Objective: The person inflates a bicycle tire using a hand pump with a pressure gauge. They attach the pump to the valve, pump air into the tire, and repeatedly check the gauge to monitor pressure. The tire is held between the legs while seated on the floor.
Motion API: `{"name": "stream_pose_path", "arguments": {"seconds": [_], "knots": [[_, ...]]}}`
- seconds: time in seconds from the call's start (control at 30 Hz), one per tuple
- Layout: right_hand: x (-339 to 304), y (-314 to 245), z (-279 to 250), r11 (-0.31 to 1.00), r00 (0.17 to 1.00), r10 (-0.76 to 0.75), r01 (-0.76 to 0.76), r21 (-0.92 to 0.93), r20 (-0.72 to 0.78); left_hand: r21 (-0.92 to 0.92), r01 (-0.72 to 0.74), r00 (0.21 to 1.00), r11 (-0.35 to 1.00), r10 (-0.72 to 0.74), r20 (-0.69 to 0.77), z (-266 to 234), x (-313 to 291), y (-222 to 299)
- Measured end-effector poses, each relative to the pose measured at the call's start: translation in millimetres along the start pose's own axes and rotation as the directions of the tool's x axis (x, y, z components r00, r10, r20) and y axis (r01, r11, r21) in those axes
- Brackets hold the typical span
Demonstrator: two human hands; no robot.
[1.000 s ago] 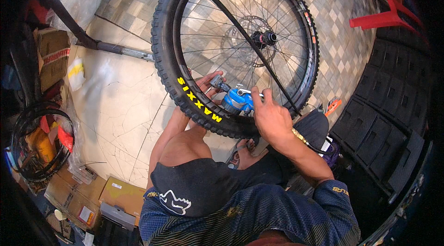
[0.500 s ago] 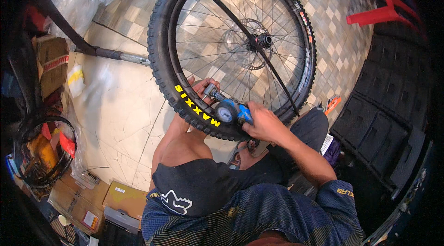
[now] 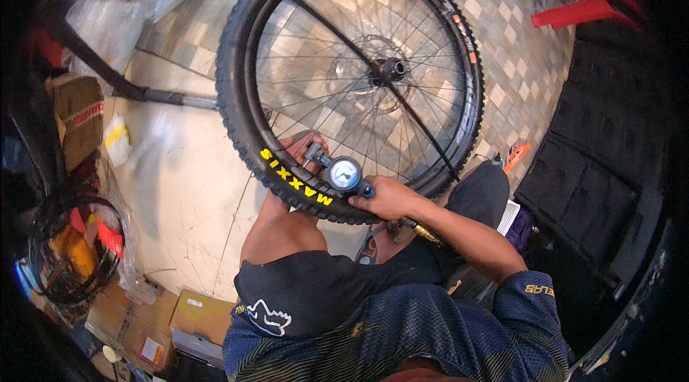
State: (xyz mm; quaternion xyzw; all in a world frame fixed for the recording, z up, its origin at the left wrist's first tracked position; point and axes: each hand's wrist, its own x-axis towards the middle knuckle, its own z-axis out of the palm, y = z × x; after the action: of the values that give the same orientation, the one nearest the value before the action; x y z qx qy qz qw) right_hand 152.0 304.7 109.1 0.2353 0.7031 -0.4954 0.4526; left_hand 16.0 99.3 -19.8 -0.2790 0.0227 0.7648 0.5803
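Observation:
A bicycle wheel (image 3: 471,113) with a knobby black tyre stands tilted before me, yellow lettering on its near sidewall. My right hand (image 3: 391,197) grips a blue tyre inflator (image 3: 367,189); its round white-faced gauge (image 3: 344,173) points up at me. Beyond my wrist shows a brass fitting (image 3: 423,233). Reaching under the tyre, my left hand (image 3: 321,143) has its fingers curled at the rim's inner side, around the inflator's silver chuck (image 3: 313,153). The chuck partly hides those fingers, and the valve is hard to make out.
A long black rod or hose (image 3: 334,31) crosses the wheel. Left are a metal stand leg (image 3: 176,98), plastic wrapping (image 3: 100,16), a coil of black tubing (image 3: 75,249) and cardboard boxes (image 3: 129,310). A red chair (image 3: 585,5) and dark panels (image 3: 574,188) stand right.
The inflator has turned, so the gauge now faces up and the brass fitting has come into sight. The wheel sits slightly further left in view. Both hands keep their hold.

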Motion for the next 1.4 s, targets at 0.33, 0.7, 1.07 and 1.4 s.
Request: {"name": "stream_pose_path", "arguments": {"seconds": [0.33, 0.7, 1.07, 1.4], "knots": [[25, 15, 6, 0.995, 0.992, 0.092, -0.088, -0.039, 0.09, 0.205, -0.117, 0.993, 0.972, 0.109, 0.053, -41, 2, 7], [30, 22, 6, 1.0, 0.998, -0.01, 0.008, 0.02, 0.061, 0.361, -0.488, 0.859, 0.795, 0.511, 0.036, -51, -24, 39], [20, 12, -2, 0.998, 0.994, 0.003, -0.01, 0.065, 0.108, 0.893, -0.249, 0.607, 0.375, 0.779, -0.157, 20, -61, 41], [16, 2, -5, 0.998, 0.995, 0.011, -0.017, 0.068, 0.095, 0.796, -0.387, 0.578, 0.464, 0.795, -0.183, 0, -53, 47]]}}
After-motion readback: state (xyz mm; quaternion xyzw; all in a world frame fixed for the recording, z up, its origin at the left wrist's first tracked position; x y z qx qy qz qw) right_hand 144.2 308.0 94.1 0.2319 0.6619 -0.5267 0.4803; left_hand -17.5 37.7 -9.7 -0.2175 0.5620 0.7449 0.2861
